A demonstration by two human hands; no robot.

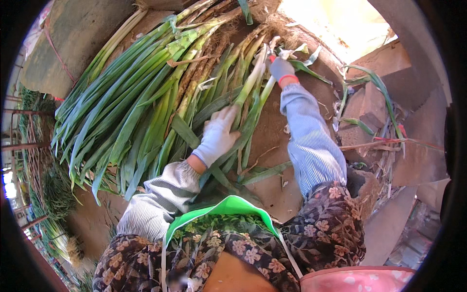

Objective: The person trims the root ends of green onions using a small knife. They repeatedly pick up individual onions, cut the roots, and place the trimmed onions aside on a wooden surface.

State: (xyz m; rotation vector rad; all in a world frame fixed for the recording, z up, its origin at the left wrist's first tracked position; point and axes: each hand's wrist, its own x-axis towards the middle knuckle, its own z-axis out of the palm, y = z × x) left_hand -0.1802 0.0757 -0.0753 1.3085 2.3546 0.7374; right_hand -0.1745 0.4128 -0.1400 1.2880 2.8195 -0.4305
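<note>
Long green onions with broad green leaves lie fanned over the brown work surface, their brown roots toward the top. My left hand, in a white glove, rests on the stalk of a green onion; whether its fingers close round the stalk is unclear. My right hand, in a grey glove with a red cuff edge, is closed on a small tool with a red handle, beside the pale root ends. The tool's working end is too small to make out. Loose peeled leaves lie about my right hand.
At the right stand wooden blocks, with leaf scraps and a red string near them. A grey board leans at the upper left. More bundled green onions lie at the lower left. A pink, spotted item is at the bottom right.
</note>
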